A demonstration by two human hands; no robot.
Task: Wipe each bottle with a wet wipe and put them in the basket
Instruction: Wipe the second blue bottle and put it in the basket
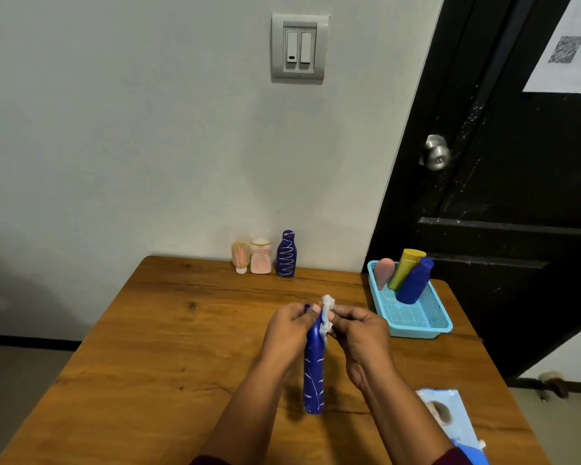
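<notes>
While left hand (291, 327) grips blue bottle (314, 374) upright, right hand (359, 333) pinches wet wipe (327, 317) against its neck, basket (420, 331) at two o'clock

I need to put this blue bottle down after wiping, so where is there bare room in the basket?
The near half of the basket is bare mesh. Its far end is crowded: pink bottle, yellow bottle and blue bottle lean together. The left side of the table is bare wood.
</notes>
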